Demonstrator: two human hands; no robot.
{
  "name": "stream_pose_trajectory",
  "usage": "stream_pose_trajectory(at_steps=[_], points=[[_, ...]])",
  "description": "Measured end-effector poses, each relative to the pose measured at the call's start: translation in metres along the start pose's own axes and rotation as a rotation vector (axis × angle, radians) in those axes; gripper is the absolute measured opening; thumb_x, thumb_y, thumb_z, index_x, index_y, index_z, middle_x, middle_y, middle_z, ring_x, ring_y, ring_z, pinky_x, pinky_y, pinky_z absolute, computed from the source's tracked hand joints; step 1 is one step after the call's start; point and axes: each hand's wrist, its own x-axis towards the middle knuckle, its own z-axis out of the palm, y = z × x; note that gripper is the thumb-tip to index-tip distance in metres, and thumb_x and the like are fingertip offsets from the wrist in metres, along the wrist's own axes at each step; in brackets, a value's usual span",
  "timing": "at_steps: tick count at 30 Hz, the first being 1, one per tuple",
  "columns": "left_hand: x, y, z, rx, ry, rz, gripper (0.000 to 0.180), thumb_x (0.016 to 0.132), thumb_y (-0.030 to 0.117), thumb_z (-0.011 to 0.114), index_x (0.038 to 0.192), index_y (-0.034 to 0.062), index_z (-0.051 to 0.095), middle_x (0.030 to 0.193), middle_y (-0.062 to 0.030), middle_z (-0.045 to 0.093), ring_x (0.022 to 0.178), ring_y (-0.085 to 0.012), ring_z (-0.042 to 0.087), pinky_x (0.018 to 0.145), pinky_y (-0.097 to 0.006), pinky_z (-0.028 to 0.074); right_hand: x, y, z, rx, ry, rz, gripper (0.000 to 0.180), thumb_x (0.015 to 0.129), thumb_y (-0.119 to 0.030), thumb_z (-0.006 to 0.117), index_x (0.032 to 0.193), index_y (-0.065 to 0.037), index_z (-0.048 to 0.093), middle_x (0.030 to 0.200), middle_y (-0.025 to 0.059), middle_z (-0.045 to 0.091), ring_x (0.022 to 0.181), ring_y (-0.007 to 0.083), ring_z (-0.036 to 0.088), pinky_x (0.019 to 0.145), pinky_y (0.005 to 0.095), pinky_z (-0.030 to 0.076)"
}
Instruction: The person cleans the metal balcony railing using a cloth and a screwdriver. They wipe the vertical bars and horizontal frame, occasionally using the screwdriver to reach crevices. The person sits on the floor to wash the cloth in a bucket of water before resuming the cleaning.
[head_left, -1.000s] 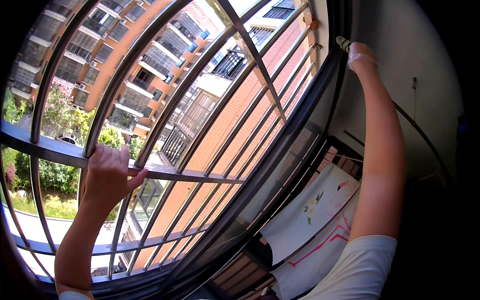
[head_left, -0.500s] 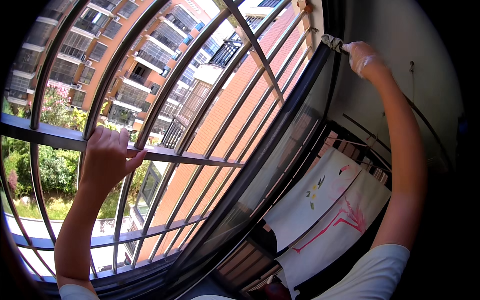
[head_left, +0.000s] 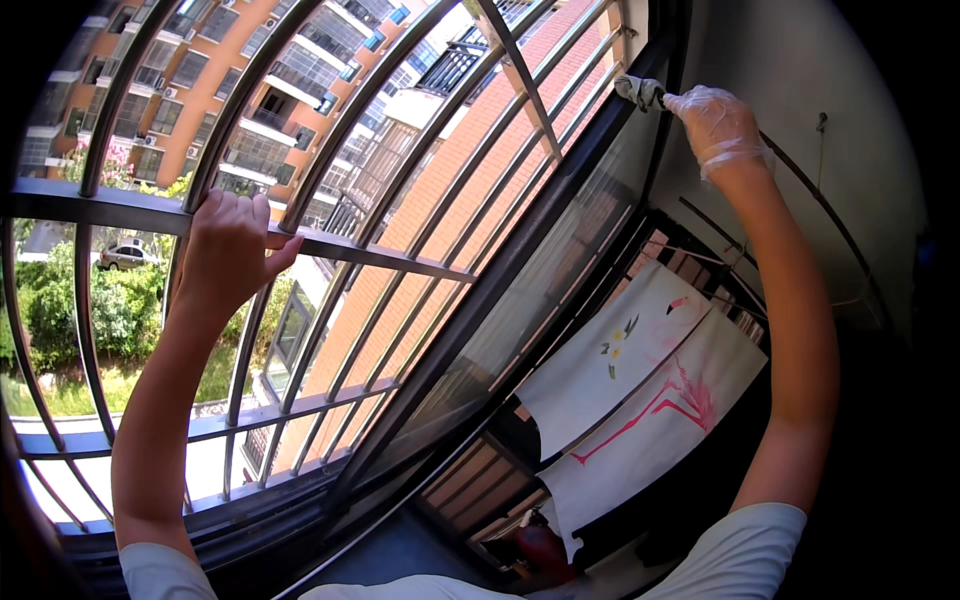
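My left hand (head_left: 230, 240) is bare and closed around the horizontal rail (head_left: 400, 260) of a metal window grille (head_left: 345, 120), its thumb lying to the right. Up at the top right, my right hand (head_left: 715, 122) wears a thin clear plastic glove. It grips a bunched grey cloth (head_left: 640, 93), which is pressed against the upper part of the dark window frame (head_left: 560, 200). Part of the cloth is hidden inside the gloved fingers. A glass pane (head_left: 535, 270) stands beside that frame.
A white split curtain (head_left: 640, 370) with a pink flamingo hangs at the lower right, beside dark rods (head_left: 715, 230). A dark curved pole (head_left: 830, 215) runs along the wall behind my right arm. Outside the grille are brick buildings (head_left: 430, 220), shrubs (head_left: 120, 310) and a parked car (head_left: 128, 256).
My right hand and the cloth have moved slightly down along the window frame. My left hand keeps its hold on the rail. The whole view has shifted a little.
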Motion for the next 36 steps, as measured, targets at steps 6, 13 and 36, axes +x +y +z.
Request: stream_pose_trajectory(at_steps=[6,13,36], points=[[0.0,-0.002,0.0,0.043,0.041,0.024,0.041,0.074,0.039,0.063,0.079,-0.0005,0.055,0.064,-0.0106,0.053,0.069,-0.024,0.051,0.074,-0.035,0.04,0.019,-0.001,0.006,-0.149,-0.064,-0.026,0.027,0.086,-0.009,0.048,0.107,-0.018,0.061,0.086,0.0043,0.059,0.087,0.0205,0.058,0.074,0.0314,0.049],[0.0,-0.003,0.002,0.028,0.083,0.029,0.037,0.075,0.039,0.062,0.071,0.0044,0.049,0.06,-0.0085,0.048,0.065,-0.0232,0.049,0.072,-0.034,0.039,-0.007,0.002,-0.008,0.088,0.106,0.075,0.027,0.084,-0.007,0.05,0.105,-0.02,0.062,0.086,0.0034,0.059,0.084,0.0219,0.059,0.072,0.0326,0.05],[-0.001,-0.004,0.003,0.063,0.059,0.017,0.036,0.076,0.039,0.062,0.069,0.0059,0.05,0.061,-0.0063,0.048,0.063,-0.0207,0.049,0.071,-0.033,0.039,0.003,0.008,0.005,-0.068,0.329,-0.211,0.018,0.079,-0.01,0.053,0.092,-0.015,0.063,0.081,0.0015,0.062,0.085,0.018,0.057,0.081,0.0303,0.043]])
